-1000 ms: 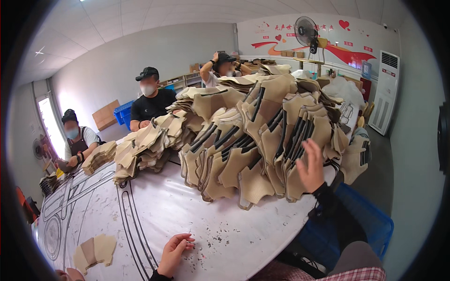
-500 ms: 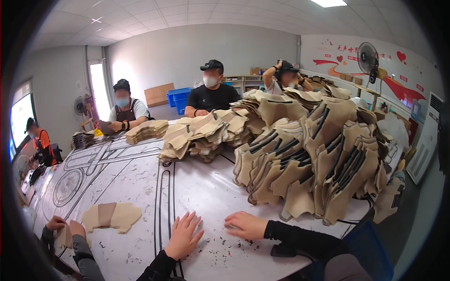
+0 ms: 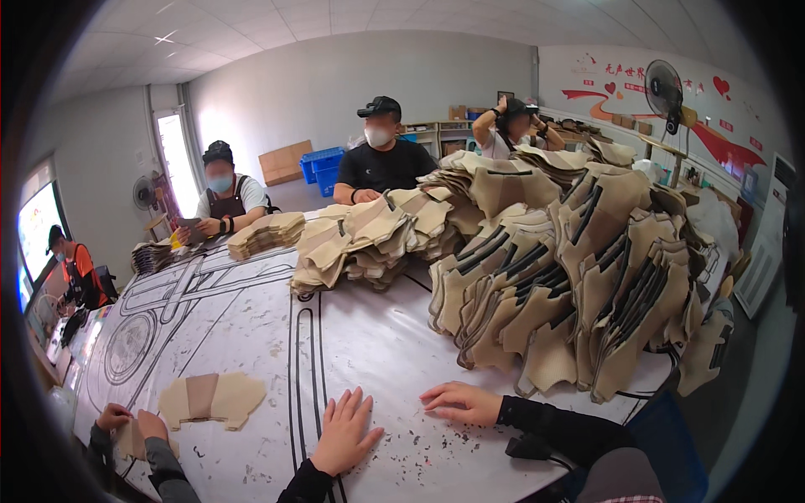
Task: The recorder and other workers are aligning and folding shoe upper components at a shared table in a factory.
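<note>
Flat on the white table (image 3: 251,331) lies my left hand (image 3: 345,433), palm down with its fingers spread and nothing under them that I can see. My right hand (image 3: 463,404) rests to its right, fingers stretched out and slightly bent, also holding nothing. Dark crumbs (image 3: 444,453) are scattered between and below the two hands. Beyond my right hand rises a large pile of beige fabric pieces (image 3: 545,327) with black strips. A single beige piece with a brown middle band (image 3: 201,397) lies left of my left hand.
At the lower left, another person's hands (image 3: 151,426) hold a small beige piece (image 3: 130,440). Several people sit around the table, one in a black shirt (image 3: 386,172). A small black object (image 3: 528,446) with a cable lies by my right forearm. Blue crates (image 3: 323,168) stand behind.
The whole view has shifted slightly, so the table and hands appear a little further right and lower. My hands keep the same flat pose on the table.
</note>
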`<action>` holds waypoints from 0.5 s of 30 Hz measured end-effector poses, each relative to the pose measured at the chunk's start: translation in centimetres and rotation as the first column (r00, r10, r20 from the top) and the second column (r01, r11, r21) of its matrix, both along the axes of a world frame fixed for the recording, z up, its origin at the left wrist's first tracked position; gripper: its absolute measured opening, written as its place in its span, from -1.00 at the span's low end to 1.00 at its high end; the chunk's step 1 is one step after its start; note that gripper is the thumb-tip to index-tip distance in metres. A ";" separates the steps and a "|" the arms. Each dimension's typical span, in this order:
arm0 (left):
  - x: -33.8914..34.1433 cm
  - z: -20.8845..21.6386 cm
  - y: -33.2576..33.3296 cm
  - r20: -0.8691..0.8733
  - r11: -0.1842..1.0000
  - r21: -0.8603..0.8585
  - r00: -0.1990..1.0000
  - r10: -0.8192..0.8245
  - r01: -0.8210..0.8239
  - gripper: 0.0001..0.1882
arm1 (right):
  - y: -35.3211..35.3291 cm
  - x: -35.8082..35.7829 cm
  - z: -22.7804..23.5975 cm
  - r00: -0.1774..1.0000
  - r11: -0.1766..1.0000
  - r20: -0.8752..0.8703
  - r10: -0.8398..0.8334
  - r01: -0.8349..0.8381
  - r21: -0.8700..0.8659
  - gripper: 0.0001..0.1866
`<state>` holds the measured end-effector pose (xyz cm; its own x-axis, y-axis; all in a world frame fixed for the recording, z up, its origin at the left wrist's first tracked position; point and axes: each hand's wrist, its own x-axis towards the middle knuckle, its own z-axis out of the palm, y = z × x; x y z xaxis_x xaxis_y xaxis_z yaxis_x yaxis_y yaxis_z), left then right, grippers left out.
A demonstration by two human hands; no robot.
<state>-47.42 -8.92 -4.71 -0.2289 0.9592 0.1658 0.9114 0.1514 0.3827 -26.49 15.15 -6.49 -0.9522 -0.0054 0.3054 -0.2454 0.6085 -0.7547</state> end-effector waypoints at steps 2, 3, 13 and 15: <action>-0.1 0.0 0.1 -0.010 1.000 -0.008 1.000 -0.010 0.010 -0.29 | 0.2 -0.1 -0.1 1.000 1.000 -0.006 -0.002 0.002 0.011 -0.73; -0.2 -0.1 0.1 -0.019 1.000 -0.008 1.000 -0.012 0.012 -0.28 | 0.2 -0.1 -0.1 1.000 1.000 -0.009 0.003 -0.003 0.029 -0.74; -0.4 0.0 0.0 -0.030 1.000 -0.012 0.999 -0.017 0.017 -0.31 | -0.6 -0.4 0.2 0.999 0.990 -0.044 -0.029 0.035 0.139 -0.76; -0.4 0.0 -0.1 -0.020 1.000 -0.009 1.000 -0.021 0.021 -0.31 | -0.7 -0.4 0.0 0.999 0.989 -0.042 -0.031 0.036 0.142 -0.76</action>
<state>-47.82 -9.01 -4.66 -0.2053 0.9652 0.1619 0.9218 0.1351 0.3634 -26.90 14.49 -6.47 -0.9399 -0.0197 0.3408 -0.2506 0.7177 -0.6496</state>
